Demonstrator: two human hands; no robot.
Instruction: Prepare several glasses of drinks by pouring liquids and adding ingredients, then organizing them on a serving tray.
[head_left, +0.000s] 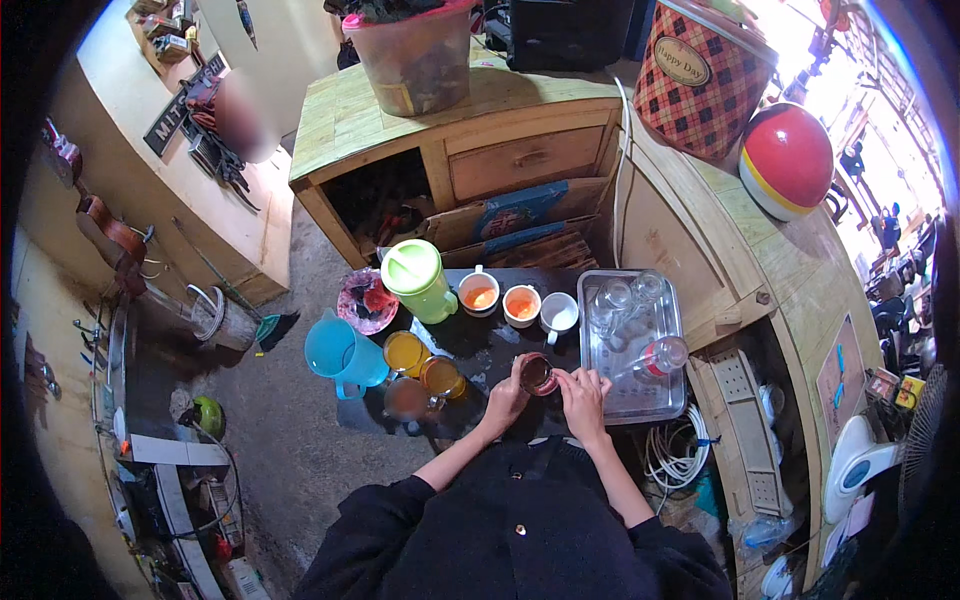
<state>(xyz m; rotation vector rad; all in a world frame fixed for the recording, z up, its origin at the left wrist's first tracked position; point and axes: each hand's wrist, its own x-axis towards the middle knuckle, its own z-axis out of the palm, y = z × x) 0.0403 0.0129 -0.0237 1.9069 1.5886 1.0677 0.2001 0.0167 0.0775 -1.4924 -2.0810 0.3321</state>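
Low over the dark table (480, 341), my left hand (507, 391) grips a small reddish cup (538, 373) with dark contents. My right hand (584, 395) pinches at the cup's right side; whether its fingers hold a handle or a spoon is hard to tell. Beyond them stand three white cups, two with orange contents (478, 292) (520, 304) and one pale inside (559, 312). To the left are glass mugs of yellow-orange drink (406, 352) (443, 376) and a mug with brownish contents (407, 399).
A metal tray (630, 409) at right bears glassware, including a lying bottle (664, 355). At left stand a blue pitcher (341, 349), a green lidded pitcher (417, 281) and a pink patterned bowl (366, 298). Wooden cabinets (525, 154) border the far side; coiled white cable (679, 450) hangs below the tray.
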